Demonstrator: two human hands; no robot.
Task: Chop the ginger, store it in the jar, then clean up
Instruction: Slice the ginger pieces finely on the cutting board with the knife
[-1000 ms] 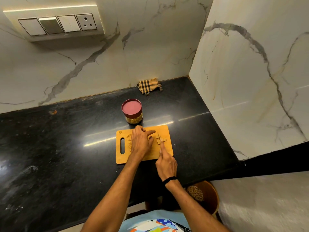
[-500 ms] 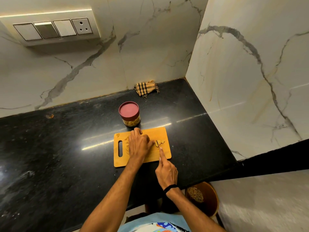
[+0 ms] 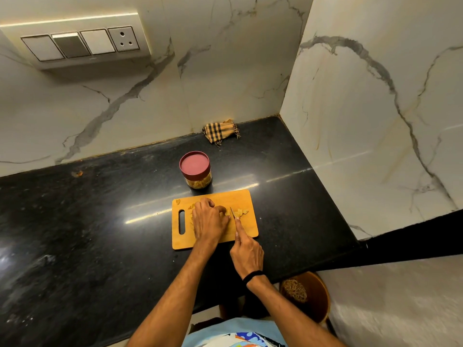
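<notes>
Where the black countertop (image 3: 100, 234) ends nearest the person, a brown round stool (image 3: 318, 296) stands below its edge on the right. The right hand (image 3: 246, 252), with a black band (image 3: 251, 274) at the wrist, grips the handle of the knife (image 3: 233, 213), forefinger laid along the top. The blade points away from the person over the wooden cutting board (image 3: 248, 197). The left hand (image 3: 209, 220) lies palm down just left of the blade, fingers curled onto the ginger (image 3: 241, 212). Cut pieces lie just right of the blade. Just beyond the board stands the jar (image 3: 199, 181), closed with a red lid (image 3: 195, 163); yellowish pieces show through its wall. Farther back, a checked cloth (image 3: 220, 130) lies against the marble wall (image 3: 225, 71), which carries a switch panel (image 3: 80, 43).
</notes>
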